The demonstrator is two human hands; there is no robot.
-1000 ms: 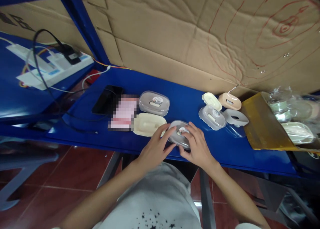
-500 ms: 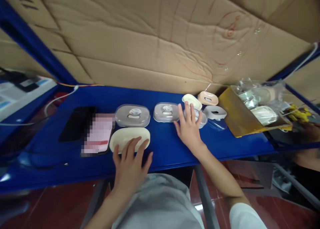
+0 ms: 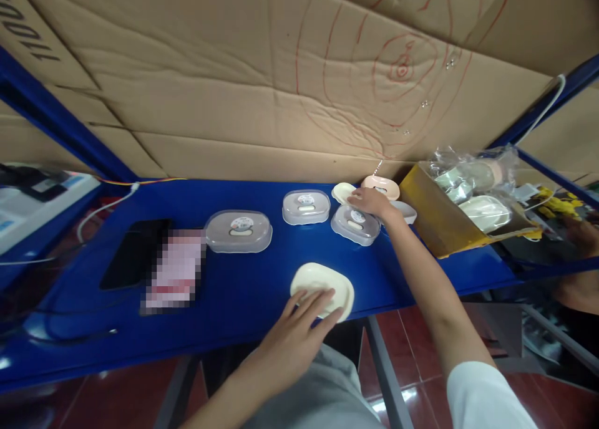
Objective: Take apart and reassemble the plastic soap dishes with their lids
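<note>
A cream oval dish lies near the front edge of the blue table, with the spread fingers of my left hand resting on its near side. Farther back, my right hand reaches over a small cream piece, its fingertips at that piece's right side; whether they grip it is unclear. Below this hand sits a clear-lidded case. Another clear-lidded case stands left of it, and a larger one farther left. A peach case and a pale grey case are partly hidden by my right hand and forearm.
An open yellow-brown box with plastic-wrapped items stands at the right. A black phone and a pixelated pink-screened device lie left. Cardboard rises behind the blue table. Another person's hand shows far right.
The cream oval dish has moved right and toward the front edge, with my left hand on it. My right hand has shifted from the clear-lidded case to the small cream piece behind.
</note>
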